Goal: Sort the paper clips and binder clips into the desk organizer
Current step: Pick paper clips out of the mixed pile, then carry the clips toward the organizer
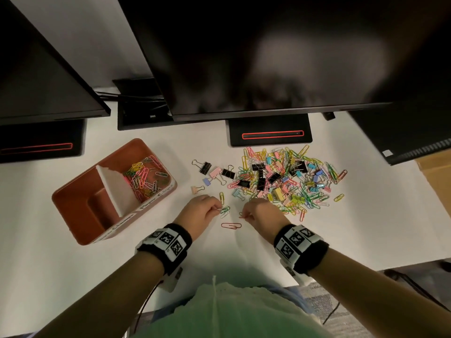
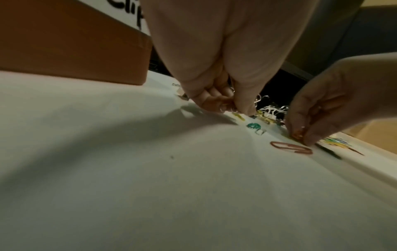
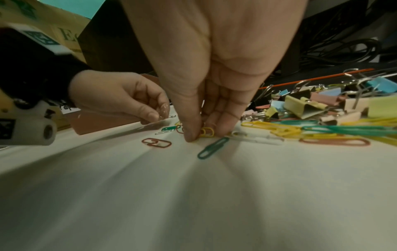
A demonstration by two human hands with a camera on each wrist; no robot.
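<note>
A mixed pile of coloured paper clips and binder clips (image 1: 288, 179) lies on the white desk. The terracotta desk organizer (image 1: 73, 198) stands to the left; its far compartment holds paper clips (image 1: 146, 176). My left hand (image 1: 216, 209) (image 2: 229, 108) pinches a small silvery paper clip (image 3: 170, 116) just above the desk. My right hand (image 1: 245, 215) (image 3: 201, 134) pinches a small paper clip (image 3: 207, 131) against the desk at the pile's near edge. Between the hands lie a green clip (image 1: 224, 211) (image 2: 253, 126) and a red clip (image 1: 230, 225) (image 2: 291, 147) (image 3: 156, 142).
Two dark monitors on stands (image 1: 271, 132) overhang the back of the desk. A few binder clips (image 1: 214, 173) lie apart, left of the pile. Another green paper clip (image 3: 212, 147) lies close below my right fingers. A cardboard box (image 1: 436, 164) sits at the far right.
</note>
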